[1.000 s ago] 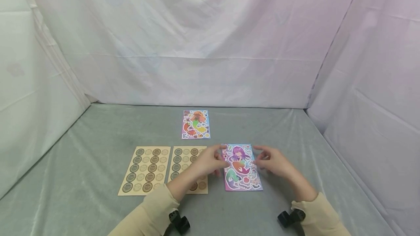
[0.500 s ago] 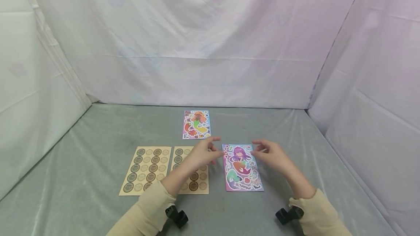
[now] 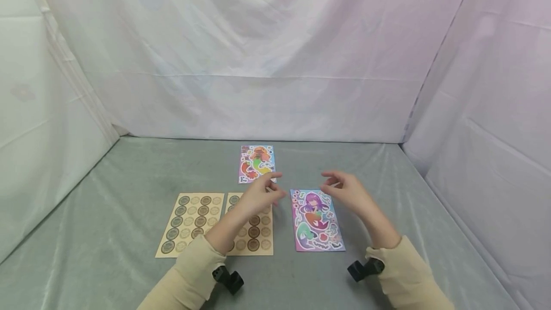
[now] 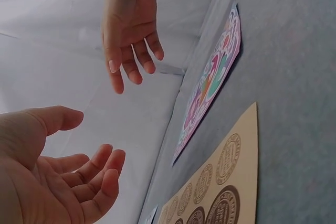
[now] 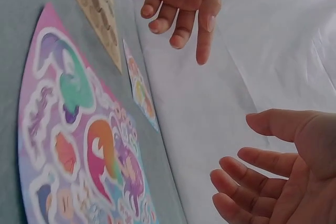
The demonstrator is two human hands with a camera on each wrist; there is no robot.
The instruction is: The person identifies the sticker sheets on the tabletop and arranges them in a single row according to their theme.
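Observation:
My left hand point(image 3: 257, 194) is raised over the right-hand tan sheet of round stickers point(image 3: 265, 233), its fingers loosely bent and nothing in them. In the head view its fingertips overlap the lower edge of the far mermaid sticker sheet point(image 3: 254, 159). My right hand point(image 3: 349, 192) hovers above the upper right corner of the near purple-haired mermaid sticker sheet point(image 3: 317, 221), fingers relaxed and holding nothing. Both wrist views show the palms facing each other with a gap between them, the left hand point(image 4: 73, 182) and the right hand point(image 4: 134, 30) apart from the sheets.
A second tan sheet of round stickers point(image 3: 188, 224) lies at the left, beside the other tan one. All the sheets rest flat on a grey cloth-covered table point(image 3: 112, 214). White curtains point(image 3: 258, 51) enclose the back and both sides.
Both hands have drawn away from the near mermaid sheet, rising toward the back of the table. The left hand has also shifted left, and the right hand slightly left. The sheets stay put.

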